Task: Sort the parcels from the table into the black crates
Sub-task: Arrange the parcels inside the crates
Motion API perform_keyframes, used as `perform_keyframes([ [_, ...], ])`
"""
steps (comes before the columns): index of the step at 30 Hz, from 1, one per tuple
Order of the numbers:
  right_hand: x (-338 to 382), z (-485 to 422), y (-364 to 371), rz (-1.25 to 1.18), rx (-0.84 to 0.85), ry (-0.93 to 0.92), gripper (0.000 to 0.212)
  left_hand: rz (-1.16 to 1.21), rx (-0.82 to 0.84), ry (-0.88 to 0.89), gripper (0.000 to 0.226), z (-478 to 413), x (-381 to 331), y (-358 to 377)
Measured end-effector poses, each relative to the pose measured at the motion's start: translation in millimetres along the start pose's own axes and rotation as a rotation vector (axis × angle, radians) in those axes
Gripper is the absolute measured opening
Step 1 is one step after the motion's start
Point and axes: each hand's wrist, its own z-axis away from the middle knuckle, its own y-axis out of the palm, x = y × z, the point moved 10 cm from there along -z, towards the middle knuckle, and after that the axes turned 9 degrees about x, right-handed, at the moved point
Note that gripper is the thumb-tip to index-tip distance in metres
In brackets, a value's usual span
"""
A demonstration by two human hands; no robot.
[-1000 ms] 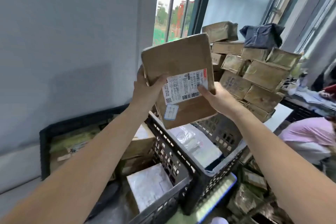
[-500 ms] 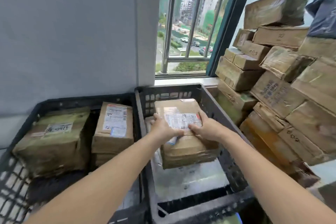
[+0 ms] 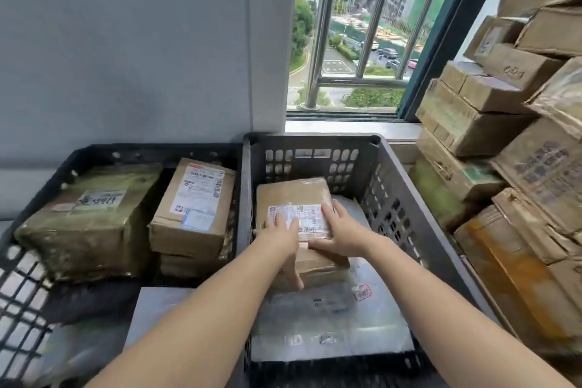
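Left hand: fingers flat and straight on the white label, thumb down the near face. Right hand: fingers curled over the right edge of the brown cardboard parcel, thumb across its top. Parcel lies inside the right black plastic crate, resting on a flat clear plastic mailer. Left black plastic crate, touching alongside, holds a green-taped parcel and a labelled brown box. Stacked cardboard boxes to the right.
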Motion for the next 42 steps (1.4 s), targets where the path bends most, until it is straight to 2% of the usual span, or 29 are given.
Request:
perform_keyframes([
  [4, -2.0, -11.4, -6.3, 0.022, -0.026, -0.02, 0.109, -0.113, -0.045, -0.036, 0.139, -8.3, 4.2, -6.5],
  [7, 12.7, -18.5, -14.3, 0.247, -0.13, -0.084, 0.088, -0.137, -0.032, -0.073, 0.14, -17.8, 9.8, -8.7],
  [9, 14.5, -22.3, -10.7, 0.33, -0.129, -0.131, 0.081, -0.128, 0.011, -0.077, 0.142, -23.7, 11.0, -6.9],
  [14, -1.0, -37.6, 11.3, 0.312, -0.053, -0.113, 0.084, -0.12, 0.113, -0.098, 0.136, -38.1, 14.3, 2.8],
  [18, -1.9, -43.1, 16.7, 0.356, -0.057, -0.091, 0.084, -0.324, 0.106, -0.168, 0.132, -36.3, 3.6, 1.5],
  [22, 0.1, -38.3, 3.5, 0.336, -0.04, -0.05, 0.09, -0.418, -0.005, -0.132, 0.132, -16.6, -5.3, -14.6],
  [25, 7.7, -25.3, -11.7, 0.347, -0.086, -0.061, 0.094, -0.475, -0.122, -0.111, 0.128, 4.8, -6.9, -29.4],
  [32, 38.2, 23.8, -77.1, 0.379, -0.233, -0.024, 0.096, -0.427, -0.339, -0.12, 0.117, 68.2, 15.7, -83.5],
  [37, 96.2, 60.2, -109.0, 0.392, -0.32, -0.039, 0.091, -0.338, -0.482, -0.168, 0.11, 129.4, 72.9, -105.7],
  [42, 207.9, 83.1, -99.6, 0.452, -0.387, -0.117, 0.089, -0.239, -0.537, -0.26, 0.106, 198.2, 180.9, -83.4],
])
